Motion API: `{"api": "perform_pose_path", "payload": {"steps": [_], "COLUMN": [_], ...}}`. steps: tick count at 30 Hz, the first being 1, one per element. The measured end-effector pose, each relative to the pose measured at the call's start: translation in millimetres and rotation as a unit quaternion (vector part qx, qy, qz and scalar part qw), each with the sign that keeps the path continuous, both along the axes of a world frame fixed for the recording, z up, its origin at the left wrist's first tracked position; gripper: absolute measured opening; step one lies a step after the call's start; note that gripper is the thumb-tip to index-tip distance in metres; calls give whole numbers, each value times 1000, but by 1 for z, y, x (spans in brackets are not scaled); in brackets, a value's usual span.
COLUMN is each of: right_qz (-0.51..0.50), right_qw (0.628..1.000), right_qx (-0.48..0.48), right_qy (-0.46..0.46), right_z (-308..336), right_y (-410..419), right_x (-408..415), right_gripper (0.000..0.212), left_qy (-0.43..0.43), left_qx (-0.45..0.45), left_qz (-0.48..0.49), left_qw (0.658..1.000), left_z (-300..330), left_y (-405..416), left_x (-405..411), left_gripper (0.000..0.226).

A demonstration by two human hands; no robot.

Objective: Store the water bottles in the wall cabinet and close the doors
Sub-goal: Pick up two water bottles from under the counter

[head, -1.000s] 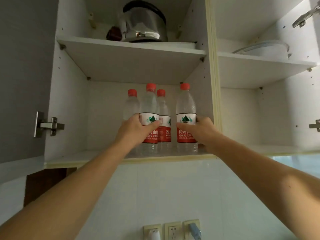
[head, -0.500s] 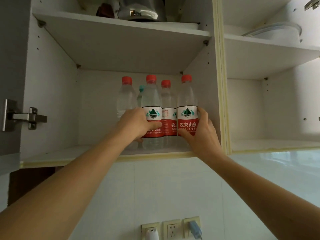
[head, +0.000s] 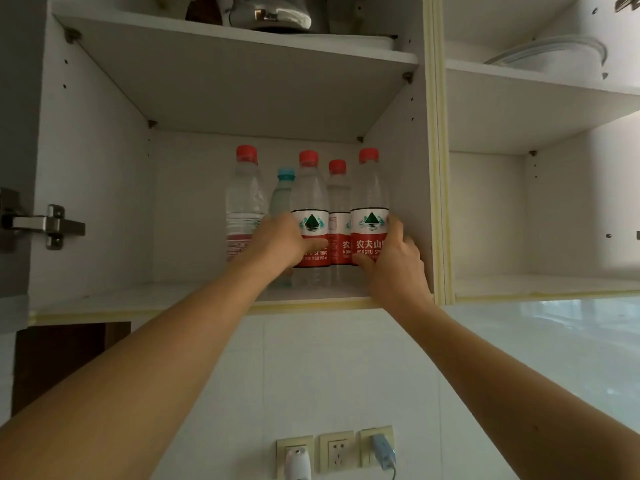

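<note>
Several clear water bottles stand on the lower shelf (head: 145,299) of the open wall cabinet's left bay. My left hand (head: 280,244) grips a red-capped, red-labelled bottle (head: 310,199). My right hand (head: 394,265) grips another red-labelled bottle (head: 370,195) close to the cabinet's divider (head: 434,168). Behind them stand a third red-labelled bottle (head: 337,199), a blue-capped bottle (head: 283,192) and a larger red-capped bottle (head: 244,202) at the left. All bottles are upright on the shelf.
A steel pot (head: 273,12) sits on the upper left shelf. A white dish (head: 554,60) lies on the upper right shelf. A door hinge (head: 45,225) juts from the left side. Wall sockets (head: 336,452) with plugs sit below on the tiled wall.
Both hands have pushed their bottles deeper onto the shelf. The view has moved closer and tilted down, bringing the blue-capped bottle behind into sight.
</note>
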State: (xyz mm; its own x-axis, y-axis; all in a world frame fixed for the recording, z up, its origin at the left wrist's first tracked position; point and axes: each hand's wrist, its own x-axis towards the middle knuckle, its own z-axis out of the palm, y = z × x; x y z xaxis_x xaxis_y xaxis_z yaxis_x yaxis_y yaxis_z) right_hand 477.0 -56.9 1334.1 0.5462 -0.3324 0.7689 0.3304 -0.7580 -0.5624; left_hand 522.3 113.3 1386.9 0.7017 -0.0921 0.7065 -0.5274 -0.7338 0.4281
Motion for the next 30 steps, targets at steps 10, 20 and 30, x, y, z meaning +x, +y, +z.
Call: {"api": "perform_pose_path", "payload": {"steps": [10,20,30], "right_qz": [-4,82,104], "right_qw": [999,984,984], "right_qx": [-37,-152,8], "right_qy": [-19,-32,141], "right_z": [-12,-55,-163], "right_y": [-1,-59,-80], "right_x": [-17,-125,-236], "right_gripper": [60,35,68], "left_qy": [-61,-173,-64], "left_qx": [-6,-39,-90], "left_qz": [43,27,-73], "left_qw": [997,984,991], "left_z": [-35,-54,-175], "left_y": [-4,-6,-53], "left_x": [-29,-136,-237], "left_gripper": [41,40,61]}}
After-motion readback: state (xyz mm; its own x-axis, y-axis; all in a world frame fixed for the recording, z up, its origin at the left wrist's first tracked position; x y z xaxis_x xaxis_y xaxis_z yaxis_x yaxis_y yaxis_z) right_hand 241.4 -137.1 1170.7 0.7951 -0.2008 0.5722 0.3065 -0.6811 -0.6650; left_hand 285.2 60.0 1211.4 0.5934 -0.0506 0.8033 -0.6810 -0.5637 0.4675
